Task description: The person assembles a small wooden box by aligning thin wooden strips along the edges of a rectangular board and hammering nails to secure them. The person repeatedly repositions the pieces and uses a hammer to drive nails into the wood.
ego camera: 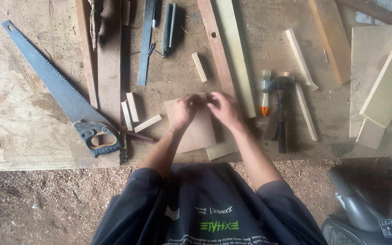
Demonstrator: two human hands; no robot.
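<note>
Both hands meet at the far edge of a flat, pale plywood square [196, 129] lying near the table's near edge. The left hand [184, 110] curls its fingers over that edge; the right hand [223, 109] pinches beside it — what sits between the fingertips is too small to tell. A light wooden strip [221, 149] pokes out under the square. Short wood blocks [134, 113] lie left, then a handsaw [64, 93] with a dark handle. A hammer [281, 109] lies right on the dusty wooden table [14, 127].
</note>
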